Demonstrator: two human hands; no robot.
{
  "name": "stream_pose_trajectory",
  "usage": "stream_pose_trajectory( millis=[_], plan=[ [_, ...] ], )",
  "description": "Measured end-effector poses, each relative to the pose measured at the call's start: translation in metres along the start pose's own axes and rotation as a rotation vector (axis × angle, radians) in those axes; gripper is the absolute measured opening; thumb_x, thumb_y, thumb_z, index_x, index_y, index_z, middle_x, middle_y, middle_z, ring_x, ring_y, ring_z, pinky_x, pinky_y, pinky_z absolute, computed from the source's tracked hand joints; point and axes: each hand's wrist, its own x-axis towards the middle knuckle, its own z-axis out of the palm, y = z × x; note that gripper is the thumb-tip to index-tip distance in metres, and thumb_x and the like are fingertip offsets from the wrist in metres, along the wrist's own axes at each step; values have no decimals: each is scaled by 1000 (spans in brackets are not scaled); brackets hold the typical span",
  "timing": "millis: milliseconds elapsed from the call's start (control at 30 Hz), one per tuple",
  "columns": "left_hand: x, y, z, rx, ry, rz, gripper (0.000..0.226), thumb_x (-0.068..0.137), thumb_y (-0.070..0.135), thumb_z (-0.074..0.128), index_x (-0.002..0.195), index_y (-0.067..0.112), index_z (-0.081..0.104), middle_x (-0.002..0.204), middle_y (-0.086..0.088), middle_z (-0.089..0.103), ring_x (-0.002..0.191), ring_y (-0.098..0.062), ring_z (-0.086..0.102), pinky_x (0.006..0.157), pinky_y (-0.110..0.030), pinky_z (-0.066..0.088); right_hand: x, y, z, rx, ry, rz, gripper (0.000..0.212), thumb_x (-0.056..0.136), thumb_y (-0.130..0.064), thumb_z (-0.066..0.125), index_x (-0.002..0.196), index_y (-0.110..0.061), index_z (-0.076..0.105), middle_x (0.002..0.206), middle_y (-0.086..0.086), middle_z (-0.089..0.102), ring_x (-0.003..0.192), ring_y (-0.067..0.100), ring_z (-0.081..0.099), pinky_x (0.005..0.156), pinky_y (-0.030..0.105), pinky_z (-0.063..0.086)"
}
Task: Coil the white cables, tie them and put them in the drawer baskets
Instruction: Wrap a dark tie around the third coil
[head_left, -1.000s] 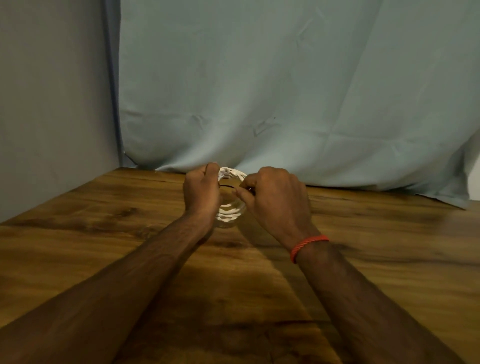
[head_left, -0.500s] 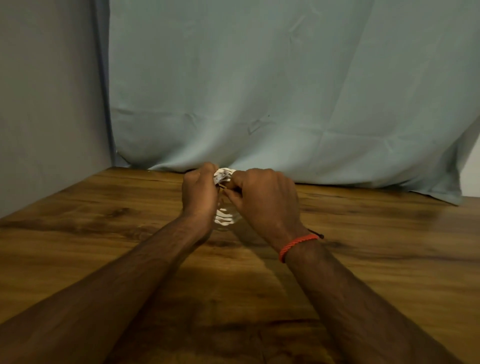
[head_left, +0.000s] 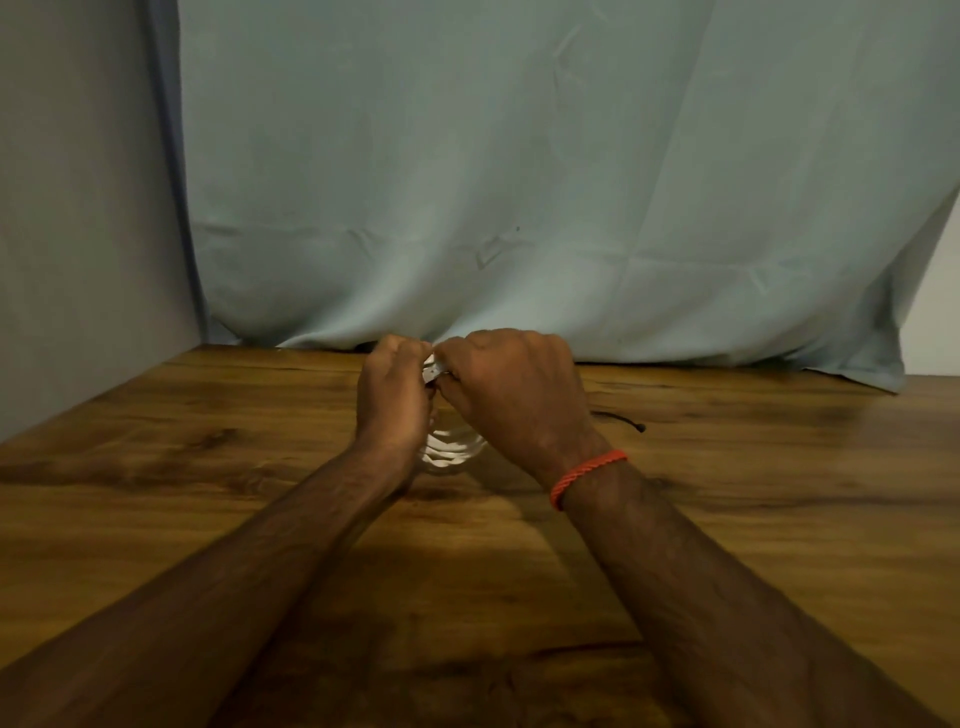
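A coiled white cable is held upright between both hands just above the wooden table. My left hand grips the coil's left side with fingers curled around it. My right hand pinches the top of the coil, where a short white piece shows between the fingertips. Only the lower loops and that top bit are visible; the hands hide everything else of the coil. A thin dark tie strand trails from behind my right hand onto the table. No drawer baskets are in view.
A pale blue cloth hangs behind the table's far edge. A grey wall borders the left side. A red cord bracelet sits on my right wrist.
My two hands have closed in on each other at the top of the coil, covering more of it. The dark strand has appeared to the right of my right hand.
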Motion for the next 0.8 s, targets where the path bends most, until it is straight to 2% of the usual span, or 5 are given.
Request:
stream_pose_trajectory(
  millis=[167, 400, 533, 667, 800],
  plan=[
    [0, -1, 1, 22, -13, -45, 25, 81, 49, 57, 62, 33, 63, 59, -3, 54, 53, -21, 47, 47, -28, 33, -2, 5, 3, 37, 38, -22, 13, 76, -18, 81, 73, -18, 69, 54, -1, 58, 48, 27, 58, 47, 26, 25],
    [2, 1, -1, 1, 28, -123, 20, 88, 21, 50, 72, 17, 63, 53, 0, 54, 46, -14, 43, 45, -23, 30, -4, 8, 7, 76, 69, -40, 16, 84, -29, 70, 73, -18, 70, 58, 1, 61, 51, 26, 59, 47, 27, 30],
    [2, 0, -2, 1, 57, -109, 18, 81, 29, 52, 76, 18, 64, 61, -5, 56, 54, -22, 48, 48, -28, 35, -4, 7, 8, 118, 100, -35, 15, 84, -27, 73, 73, -16, 69, 59, 1, 61, 51, 26, 58, 45, 29, 37],
    [1, 4, -1, -20, 72, -129, 35, 70, 35, 53, 89, 12, 71, 75, -15, 63, 66, -29, 56, 60, -42, 44, -5, 5, 8, 130, 139, -65, 14, 82, -26, 74, 75, -15, 69, 59, 2, 61, 51, 26, 58, 43, 31, 41],
    [2, 6, 0, -63, 98, -155, 31, 70, 34, 57, 88, 15, 73, 74, -12, 66, 67, -28, 58, 60, -40, 45, -4, 4, 7, 136, 169, -94, 13, 82, -25, 70, 76, -14, 68, 59, 3, 61, 51, 26, 57, 45, 29, 36]
  ],
)
